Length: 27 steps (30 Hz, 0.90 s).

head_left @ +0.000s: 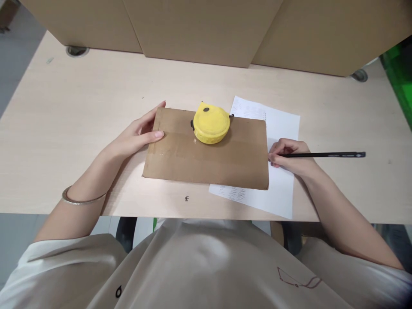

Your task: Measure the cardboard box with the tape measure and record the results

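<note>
My left hand (138, 133) grips the left edge of a flat brown cardboard piece (206, 165), thumb on top and the other fingers mostly behind it. A yellow rounded case (212, 122), with one pointed corner, a dark spot and small black parts at its sides, rests on the cardboard. My right hand (289, 154) is closed around a black pen (331, 155) beside the cardboard's right edge. The pen's back end points right; its tip is hidden. Under the cardboard and right hand lies a white sheet of paper (281, 199) with rows of handwritten marks, partly covered.
Everything lies on a pale wooden table (80, 94). Tall brown cardboard panels (202, 30) stand along its back edge. Round cable holes show at the back left (77, 51) and back right (359, 76). A small dark mark (186, 198) is near the front edge.
</note>
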Tool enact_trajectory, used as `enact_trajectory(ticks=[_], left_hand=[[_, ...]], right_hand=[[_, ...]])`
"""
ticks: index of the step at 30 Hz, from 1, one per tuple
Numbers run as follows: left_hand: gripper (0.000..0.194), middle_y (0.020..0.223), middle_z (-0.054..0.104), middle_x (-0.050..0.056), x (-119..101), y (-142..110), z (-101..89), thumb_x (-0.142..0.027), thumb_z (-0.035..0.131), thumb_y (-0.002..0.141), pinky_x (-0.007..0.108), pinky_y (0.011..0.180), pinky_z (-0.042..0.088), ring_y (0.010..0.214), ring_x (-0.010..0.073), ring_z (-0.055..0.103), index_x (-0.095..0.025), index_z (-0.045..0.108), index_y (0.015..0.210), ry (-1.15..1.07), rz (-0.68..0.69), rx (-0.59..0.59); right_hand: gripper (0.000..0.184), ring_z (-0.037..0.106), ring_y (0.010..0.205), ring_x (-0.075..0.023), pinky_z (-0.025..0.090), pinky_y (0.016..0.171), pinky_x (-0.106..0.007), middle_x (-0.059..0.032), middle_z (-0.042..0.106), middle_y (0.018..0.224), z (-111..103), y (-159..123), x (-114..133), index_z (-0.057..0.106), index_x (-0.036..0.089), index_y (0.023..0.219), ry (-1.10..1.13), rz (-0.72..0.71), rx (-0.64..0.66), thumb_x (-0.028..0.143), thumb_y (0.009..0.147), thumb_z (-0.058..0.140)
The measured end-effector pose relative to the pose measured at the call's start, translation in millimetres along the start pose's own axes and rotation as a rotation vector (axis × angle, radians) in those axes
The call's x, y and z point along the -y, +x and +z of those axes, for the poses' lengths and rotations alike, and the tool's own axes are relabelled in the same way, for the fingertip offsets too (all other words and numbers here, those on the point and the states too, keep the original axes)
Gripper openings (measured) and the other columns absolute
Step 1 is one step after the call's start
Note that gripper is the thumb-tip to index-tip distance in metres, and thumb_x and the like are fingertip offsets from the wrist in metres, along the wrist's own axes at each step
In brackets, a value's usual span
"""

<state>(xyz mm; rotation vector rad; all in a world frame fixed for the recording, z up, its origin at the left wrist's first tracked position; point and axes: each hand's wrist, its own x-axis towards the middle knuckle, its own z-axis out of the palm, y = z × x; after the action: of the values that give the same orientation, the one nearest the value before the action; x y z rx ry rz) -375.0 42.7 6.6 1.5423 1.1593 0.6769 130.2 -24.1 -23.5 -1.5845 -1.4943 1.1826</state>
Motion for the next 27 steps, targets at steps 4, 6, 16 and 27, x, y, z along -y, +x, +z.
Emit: enact_trajectory(ticks=[4, 6, 16, 27], left_hand=[[0.125, 0.205, 0.045, -0.002, 3, 1, -1.5, -0.094, 0.098, 0.085, 0.065, 0.161, 0.031, 0.195, 0.0571, 0.024, -0.044, 0.057, 0.191, 0.012, 0.02, 0.008], [0.127, 0.205, 0.044, 0.0, 2, 1, -1.4, -0.095, 0.097, 0.085, 0.067, 0.16, 0.031, 0.195, 0.0579, 0.023, -0.043, 0.055, 0.192, 0.019, 0.023, 0.012], [0.126, 0.202, 0.05, -0.002, -6, -2, 2.7, -0.095, 0.099, 0.081, 0.066, 0.16, 0.034, 0.195, 0.0574, 0.024, -0.043, 0.061, 0.188, 0.01, -0.023, -0.026], [0.126, 0.203, 0.048, -0.002, -9, -3, 3.2, -0.092, 0.1, 0.082, 0.068, 0.162, 0.031, 0.197, 0.0544, 0.02, -0.043, 0.059, 0.19, 0.01, -0.035, -0.021]], right_hand=[[0.073, 0.058, 0.052, -0.0143, 0.047, 0.052, -0.032, -0.0027, 0.068, 0.062, -1, 0, 0, 0.062, 0.026, 0.061, -0.007, 0.009, 0.018, 0.072, 0.067, 0.118], [0.072, 0.059, 0.054, -0.0154, 0.048, 0.052, -0.032, -0.0028, 0.067, 0.061, -1, 0, 1, 0.062, 0.026, 0.061, -0.003, 0.0, 0.025, 0.071, 0.068, 0.118], [0.068, 0.06, 0.057, -0.0168, 0.048, 0.053, -0.034, -0.0034, 0.07, 0.064, 2, -4, 9, 0.072, 0.026, 0.064, -0.013, 0.018, 0.053, 0.077, 0.066, 0.118], [0.078, 0.059, 0.056, -0.0158, 0.044, 0.054, -0.033, -0.0045, 0.069, 0.063, 2, -4, 12, 0.071, 0.025, 0.062, -0.017, 0.045, 0.036, 0.088, 0.058, 0.117]])
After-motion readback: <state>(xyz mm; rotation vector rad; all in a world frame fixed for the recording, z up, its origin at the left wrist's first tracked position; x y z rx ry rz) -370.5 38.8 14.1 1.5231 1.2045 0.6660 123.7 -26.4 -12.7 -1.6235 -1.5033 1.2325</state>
